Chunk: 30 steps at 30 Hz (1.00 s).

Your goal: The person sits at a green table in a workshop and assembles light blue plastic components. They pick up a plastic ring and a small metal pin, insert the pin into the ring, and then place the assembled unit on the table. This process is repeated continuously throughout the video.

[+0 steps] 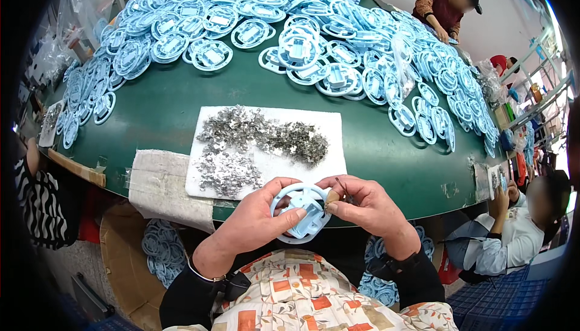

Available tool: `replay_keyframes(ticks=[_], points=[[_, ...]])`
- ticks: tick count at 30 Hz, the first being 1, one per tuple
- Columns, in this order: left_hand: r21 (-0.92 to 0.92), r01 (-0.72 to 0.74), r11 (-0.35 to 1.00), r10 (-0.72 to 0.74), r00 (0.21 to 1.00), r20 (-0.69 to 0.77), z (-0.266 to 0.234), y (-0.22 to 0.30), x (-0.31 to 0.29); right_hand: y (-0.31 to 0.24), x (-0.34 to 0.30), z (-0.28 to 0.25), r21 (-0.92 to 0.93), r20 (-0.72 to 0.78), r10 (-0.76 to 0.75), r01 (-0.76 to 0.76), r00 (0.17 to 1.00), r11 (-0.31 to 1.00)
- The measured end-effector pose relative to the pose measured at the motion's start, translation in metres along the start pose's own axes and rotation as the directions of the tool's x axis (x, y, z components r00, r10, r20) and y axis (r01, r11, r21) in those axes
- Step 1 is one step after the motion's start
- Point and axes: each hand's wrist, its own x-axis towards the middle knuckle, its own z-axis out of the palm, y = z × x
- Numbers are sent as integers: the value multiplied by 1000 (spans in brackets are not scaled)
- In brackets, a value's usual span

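Observation:
A light blue round plastic part [304, 216], an open ring with a boxy centre, is held over the table's near edge. My left hand [261, 210] grips its left side, with the thumb lying across the centre. At the ring's right side my right hand [370, 207] is closed in a pinch, and a tan covering shows on one fingertip. A small dark metal piece [343, 187] shows among those fingers; its exact shape is too small to tell. Just beyond my hands, loose small metal pieces [229, 165] lie heaped on a white foam board [272, 177].
Large heaps of blue plastic parts [302, 47] cover the far side of the green table [175, 98]. A pale cloth [160, 180] hangs over the near edge. Below stand a cardboard box [124, 264] and more blue parts [162, 249]. Other people [504, 234] work around the table.

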Motion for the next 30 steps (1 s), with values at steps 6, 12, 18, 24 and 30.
replay_keyframes(ticks=[6,12,18,24,30], points=[[-58,15,998,-22,992,-124,12,-13,12,-6,0,3,-506,-161,-178,74,971,859],[-124,27,992,-45,988,-150,15,-16,15,5,7,9,-617,-158,-270,118,950,778],[25,51,998,-47,988,-149,11,-18,17,4,13,18,-793,-131,-349,113,928,599],[38,76,996,-69,986,-151,12,-7,15,-1,13,31,-895,-83,-377,97,922,435],[-1,89,996,-88,984,-153,8,-10,14,-6,10,25,-793,-134,-330,98,935,601]])
